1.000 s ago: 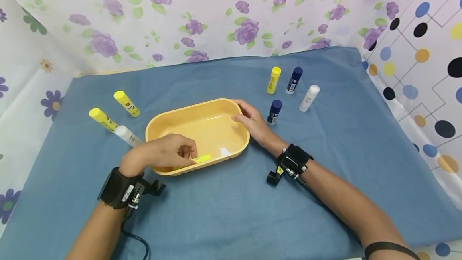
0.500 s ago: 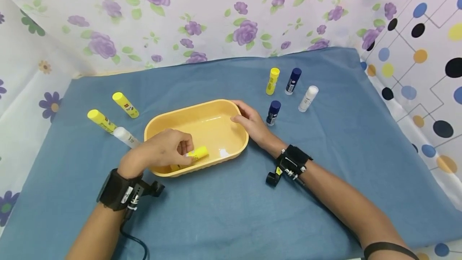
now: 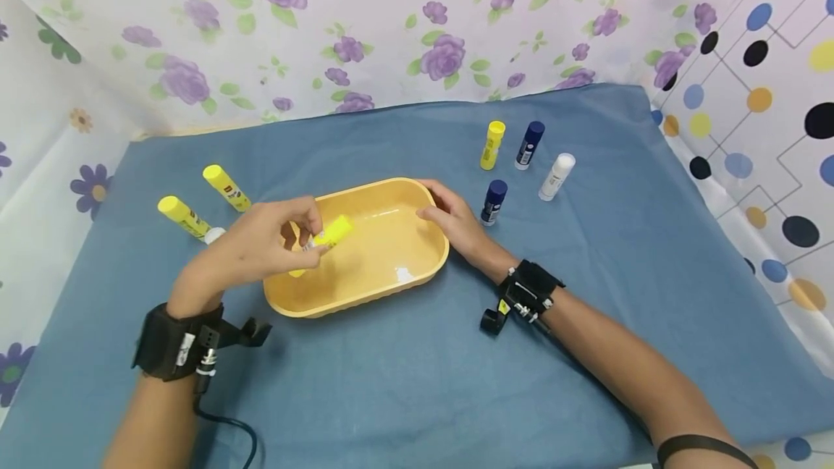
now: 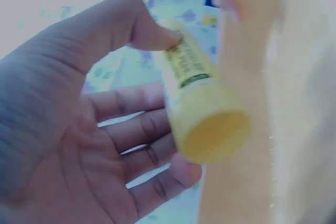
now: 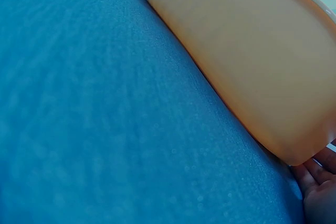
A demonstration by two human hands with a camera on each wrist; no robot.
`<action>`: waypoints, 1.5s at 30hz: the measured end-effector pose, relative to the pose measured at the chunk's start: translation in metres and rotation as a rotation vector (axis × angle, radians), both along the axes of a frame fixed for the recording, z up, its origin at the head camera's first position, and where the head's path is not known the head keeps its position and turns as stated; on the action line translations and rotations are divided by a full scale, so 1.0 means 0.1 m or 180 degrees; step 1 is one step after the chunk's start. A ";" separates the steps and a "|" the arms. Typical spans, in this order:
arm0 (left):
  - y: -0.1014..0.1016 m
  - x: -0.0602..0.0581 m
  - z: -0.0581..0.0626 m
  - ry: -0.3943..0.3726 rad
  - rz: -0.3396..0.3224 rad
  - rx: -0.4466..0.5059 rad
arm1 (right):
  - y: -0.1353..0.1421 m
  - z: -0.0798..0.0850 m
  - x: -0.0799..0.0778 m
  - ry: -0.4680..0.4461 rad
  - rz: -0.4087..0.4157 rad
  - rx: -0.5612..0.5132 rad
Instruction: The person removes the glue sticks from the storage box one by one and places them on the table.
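A yellow glue stick (image 3: 335,231) is pinched by my left hand (image 3: 257,241) above the left part of the yellow tray (image 3: 391,237). In the left wrist view the glue stick's broad yellow end (image 4: 215,129) faces the camera, with the thumb pressed on its label side and the fingers behind it. My right hand (image 3: 459,226) grips the tray's right end, thumb over the rim. The right wrist view shows fingers (image 5: 315,174) at the lower corner of the tray's outer wall (image 5: 247,61). A white glue stick (image 3: 213,235) is mostly hidden behind my left hand.
Two yellow glue sticks (image 3: 226,188) stand on the blue cloth (image 3: 417,382) left of the tray. To the right stand a yellow glue stick (image 3: 492,145), two dark blue ones (image 3: 530,145) and a white one (image 3: 557,177). Flowered sheeting (image 3: 391,20) rises behind.
My left hand has lifted the yellow glue stick from the tray's near side and moved up and to the left, covering most of the white glue stick. My right hand stays on the tray.
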State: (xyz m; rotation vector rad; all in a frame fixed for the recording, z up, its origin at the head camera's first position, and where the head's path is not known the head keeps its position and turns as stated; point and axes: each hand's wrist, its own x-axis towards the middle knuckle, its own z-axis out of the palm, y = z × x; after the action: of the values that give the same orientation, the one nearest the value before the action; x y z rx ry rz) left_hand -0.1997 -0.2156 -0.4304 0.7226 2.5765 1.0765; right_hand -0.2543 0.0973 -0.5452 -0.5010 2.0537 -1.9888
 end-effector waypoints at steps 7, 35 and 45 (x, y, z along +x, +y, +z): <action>-0.20 0.07 0.24 0.0395 0.0144 0.0477 | -0.01 0.01 0.02 -0.0051 0.0013 -0.0009; -1.32 0.09 0.29 -0.0135 0.1038 -0.1390 | 0.09 -0.01 -0.03 -0.0017 -0.0048 0.0016; -1.48 0.06 0.01 -0.1075 0.0984 -0.0925 | -0.02 -0.08 -0.06 -0.0028 -0.0024 0.0054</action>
State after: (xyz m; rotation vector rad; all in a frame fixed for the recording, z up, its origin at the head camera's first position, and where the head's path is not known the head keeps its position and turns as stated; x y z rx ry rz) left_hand -0.1936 -0.3640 -0.4294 0.0653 2.5130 0.7907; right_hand -0.2602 0.0955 -0.5533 -0.4809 2.0685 -1.9724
